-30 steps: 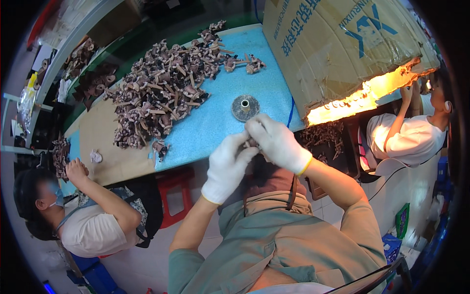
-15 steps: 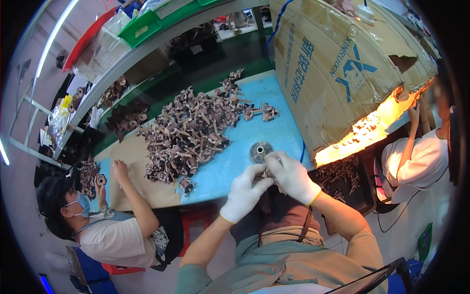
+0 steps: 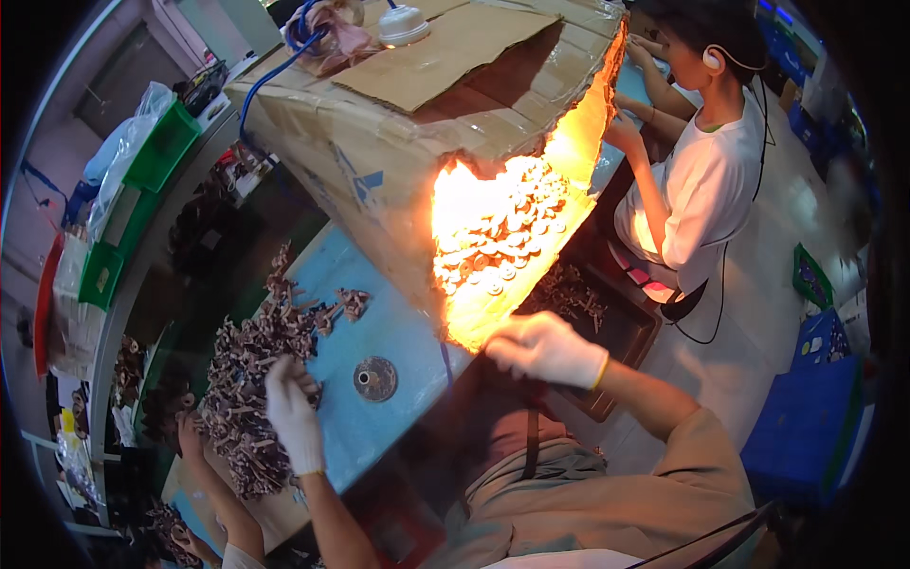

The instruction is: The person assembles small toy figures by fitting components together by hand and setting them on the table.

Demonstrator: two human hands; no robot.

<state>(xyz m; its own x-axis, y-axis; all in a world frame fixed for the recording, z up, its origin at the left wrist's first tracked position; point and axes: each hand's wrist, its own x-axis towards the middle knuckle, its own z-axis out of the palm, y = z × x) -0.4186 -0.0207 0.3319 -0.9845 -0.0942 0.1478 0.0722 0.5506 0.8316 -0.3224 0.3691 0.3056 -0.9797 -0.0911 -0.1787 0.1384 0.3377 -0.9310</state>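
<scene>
A heap of small brown-and-pink moulded pieces (image 3: 248, 379) lies on the blue table covering (image 3: 384, 313). My left hand (image 3: 296, 417), in a white glove, reaches to the right edge of the heap, its fingers apart and slightly curved. My right hand (image 3: 548, 351), also gloved, is by the lower corner of the cardboard box (image 3: 313, 156). Its fingers are closed, and what they hold, if anything, is hidden. Bright orange light fills the box's cut opening, where many small round-based pieces (image 3: 507, 232) stand. A grey disc with a central hole (image 3: 375, 379) lies between my hands.
Below the box opening, a dark tray (image 3: 607, 346) holds more brown pieces. A co-worker (image 3: 706, 180) in white is beyond the box, and another person's hands (image 3: 194, 441) are at the heap's left. Green bins (image 3: 156, 147) stand on the left shelf; blue crates (image 3: 806, 408) are at right.
My view has swung to the right, bringing the lit opening forward. My hands, together over a small piece before, have parted: left to the heap, right to the box.
</scene>
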